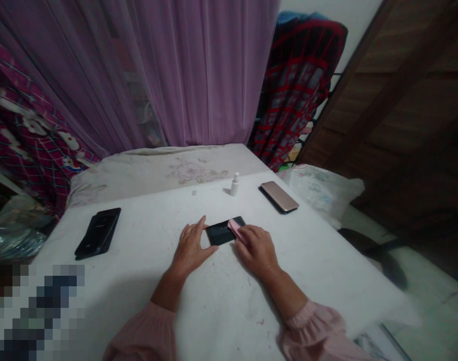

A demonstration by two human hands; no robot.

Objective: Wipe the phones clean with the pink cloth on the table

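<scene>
A dark smartphone (218, 234) lies flat on the white-covered table, its glossy black face up. My left hand (191, 246) braces its left end, with the thumb along the near edge and the fingers by the far left corner. Bunched in my right hand (259, 247) is a small pink cloth (234, 227), pressed against the phone's right part. My right fingers are closed around the cloth and partly hide it. Beyond the phone stands a small white spray bottle (235, 185), upright.
Black phones (99, 233) lie stacked on the left side of the table. A rose-gold phone (280, 195) rests on a dark one at right. A small pale square (193, 193) lies left of the bottle. A plastic bag (322, 190) is beside the right table edge; purple curtains (213, 75) hang behind.
</scene>
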